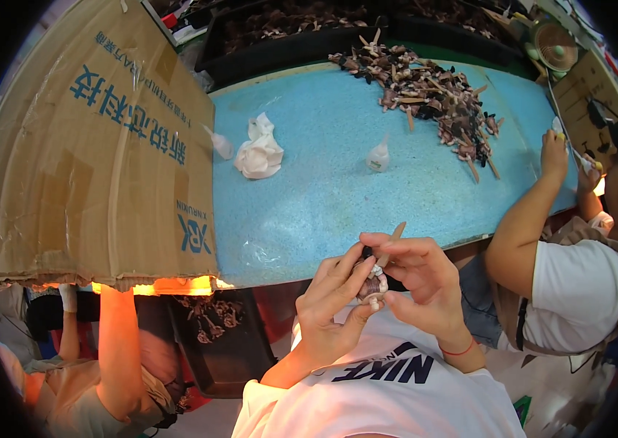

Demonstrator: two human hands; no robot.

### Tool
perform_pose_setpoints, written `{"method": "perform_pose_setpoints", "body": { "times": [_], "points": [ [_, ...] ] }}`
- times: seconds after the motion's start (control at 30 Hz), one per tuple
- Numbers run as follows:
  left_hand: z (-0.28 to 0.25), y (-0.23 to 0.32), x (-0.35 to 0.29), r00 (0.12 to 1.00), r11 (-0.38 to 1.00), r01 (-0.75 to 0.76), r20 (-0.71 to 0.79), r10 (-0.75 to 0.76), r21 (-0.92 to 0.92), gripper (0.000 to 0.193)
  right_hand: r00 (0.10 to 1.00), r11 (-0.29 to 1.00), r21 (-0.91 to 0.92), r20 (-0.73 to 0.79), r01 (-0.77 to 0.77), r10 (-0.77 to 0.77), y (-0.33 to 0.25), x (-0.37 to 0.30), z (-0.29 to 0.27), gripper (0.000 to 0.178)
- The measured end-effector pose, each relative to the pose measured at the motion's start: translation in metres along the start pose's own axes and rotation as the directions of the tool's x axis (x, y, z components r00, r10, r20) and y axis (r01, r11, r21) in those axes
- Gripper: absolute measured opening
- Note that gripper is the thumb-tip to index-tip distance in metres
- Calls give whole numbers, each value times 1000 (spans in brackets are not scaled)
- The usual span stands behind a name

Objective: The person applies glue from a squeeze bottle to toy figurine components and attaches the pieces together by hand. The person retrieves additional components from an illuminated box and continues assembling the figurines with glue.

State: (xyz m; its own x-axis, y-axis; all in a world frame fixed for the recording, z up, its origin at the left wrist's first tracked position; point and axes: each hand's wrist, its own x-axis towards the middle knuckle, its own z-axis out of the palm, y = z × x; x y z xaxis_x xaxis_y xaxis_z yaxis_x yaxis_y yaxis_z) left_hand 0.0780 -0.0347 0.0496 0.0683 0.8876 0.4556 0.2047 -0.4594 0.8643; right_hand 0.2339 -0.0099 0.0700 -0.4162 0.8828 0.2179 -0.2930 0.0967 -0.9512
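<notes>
Close to my chest, just off the near edge of the blue table, both hands meet around a small painted figurine [374,285] in brown, white and pale pink with a black top. My left hand [327,303] pinches it from the left, fingers over its upper part and thumb near its lower end. A flat tan stick-like piece [397,233] juts up from the figurine. On the right, my right hand [425,281] curls round with its fingertips at this piece and its thumb beside the figurine. The fingers partly hide where piece and figurine meet.
A pile of similar figurines [436,98] covers the table's [294,219] far right. Two small nozzle bottles, one white [378,156], and crumpled tissue [258,150] stand nearer. A large cardboard box [97,160] blocks the left. Co-workers sit at right [579,285] and lower left; a black bin [225,358] sits below.
</notes>
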Motion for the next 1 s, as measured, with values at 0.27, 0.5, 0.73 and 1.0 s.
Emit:
{"method": "perform_pose_setpoints", "body": {
  "times": [0.27,0.5,0.73,1.0],
  "points": [
    [3,14,6,1000,994,19,3,-20,110,50,997,980,186,-54,71,-62,17,-2,0,45],
    [8,21,9,999,970,-48,-8,52,240,49,991,938,321,-52,131,-121,28,-3,-5,51],
    [6,27,10,996,956,-71,76,51,285,49,984,917,361,-108,169,-138,31,-7,-4,59],
    [0,32,16,994,980,-33,109,12,196,48,979,902,382,-102,203,-177,34,-5,-4,72]
  ]
}}
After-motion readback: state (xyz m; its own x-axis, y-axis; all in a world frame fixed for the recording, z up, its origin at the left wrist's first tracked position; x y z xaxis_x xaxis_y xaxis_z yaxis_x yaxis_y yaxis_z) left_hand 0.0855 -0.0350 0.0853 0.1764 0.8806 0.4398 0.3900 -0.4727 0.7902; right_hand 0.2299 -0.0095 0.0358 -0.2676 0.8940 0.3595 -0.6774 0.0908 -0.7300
